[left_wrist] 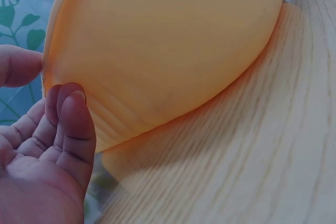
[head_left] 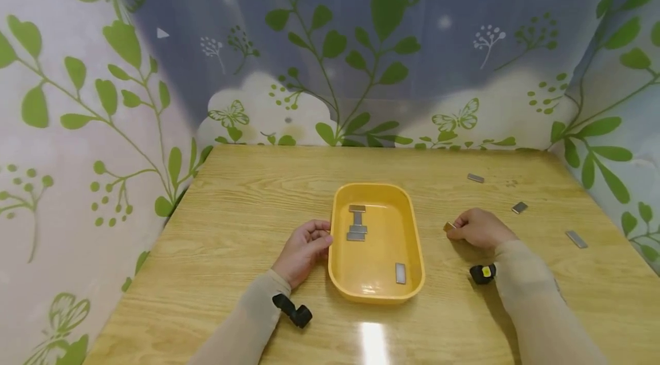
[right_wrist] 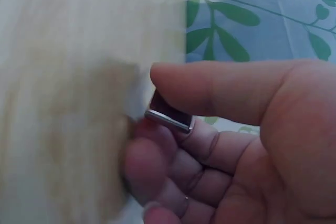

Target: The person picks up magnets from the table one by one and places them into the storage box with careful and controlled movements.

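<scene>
Left of a yellow plastic tray [head_left: 376,291], my left hand [head_left: 304,251] rests against the side, its loosely bent fingers and thumb touching the rim and outer wall. Right of the tray and just above the table, my right hand [head_left: 479,228] pinches a small flat metal block [right_wrist: 170,114] between thumb and fingers; the thumb covers part of it. Inside the tray, several similar blocks [head_left: 357,228] lie touching in a cluster at the left. A single block [head_left: 400,273] lies apart near the tray's front right corner.
On the wooden table [head_left: 247,193], three more metal blocks lie at the right: one at the back [head_left: 475,178], one nearer [head_left: 519,207] and one near the right edge [head_left: 576,239]. A leaf-patterned cloth [head_left: 330,67] hangs behind and at both sides.
</scene>
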